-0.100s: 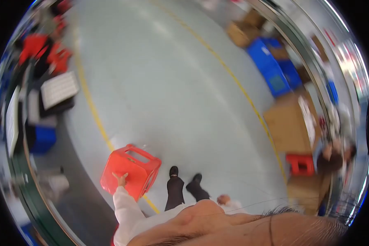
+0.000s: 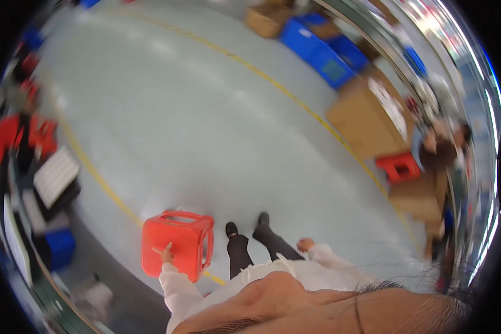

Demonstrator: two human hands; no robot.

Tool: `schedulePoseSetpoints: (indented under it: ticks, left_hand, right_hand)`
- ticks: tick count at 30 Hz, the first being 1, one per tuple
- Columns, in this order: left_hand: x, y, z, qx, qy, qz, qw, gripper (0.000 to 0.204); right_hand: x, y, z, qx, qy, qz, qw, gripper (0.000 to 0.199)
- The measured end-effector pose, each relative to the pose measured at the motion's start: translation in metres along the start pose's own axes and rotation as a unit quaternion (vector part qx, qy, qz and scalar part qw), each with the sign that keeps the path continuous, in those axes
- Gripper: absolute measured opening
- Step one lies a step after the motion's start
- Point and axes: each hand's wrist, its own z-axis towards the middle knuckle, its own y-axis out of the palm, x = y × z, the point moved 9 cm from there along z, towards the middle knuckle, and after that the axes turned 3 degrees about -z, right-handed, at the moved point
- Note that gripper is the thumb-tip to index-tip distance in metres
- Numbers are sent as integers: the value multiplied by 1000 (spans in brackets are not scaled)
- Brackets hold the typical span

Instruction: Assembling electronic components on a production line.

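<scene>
My left hand (image 2: 166, 254) is at the middle of the flat seat of a red plastic stool (image 2: 186, 234). Two of its digits stretch apart over the seat, while the other fingers are out of sight there, closed on the stool. The stool is to the left of my legs, its seat facing up toward me and its open-sided frame showing at the far and right sides. To the right of my legs hangs my right hand (image 2: 305, 244), small and slightly blurred. Its fingers look curled in, and no object shows in it.
Yellow lines (image 2: 295, 100) edge the grey-green floor. On the right are blue bins (image 2: 312, 47), a large cardboard box (image 2: 367, 117), another red stool (image 2: 398, 167) and a seated person (image 2: 440, 150). Along the left stand a white gridded tray (image 2: 55, 177) and a blue bin (image 2: 58, 247).
My view has swung round, and the surroundings have shifted within it. The stool has turned a little along with my left hand. My right foot has come forward, and more of my right arm shows.
</scene>
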Motion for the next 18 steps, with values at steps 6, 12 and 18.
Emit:
schedulePoseSetpoints:
  ticks: [6,12,18]
  left_hand:
    - [150,60,12,-14,30,114,993,113]
    - [243,193,-30,-40,85,126,988,119]
    - [355,353,-57,-59,183,204,960,126]
  right_hand:
    - [-13,34,-2,62,59,185,979,19]
    - [99,64,109,46,156,-28,986,23]
    - [95,-38,142,73,203,71,974,19]
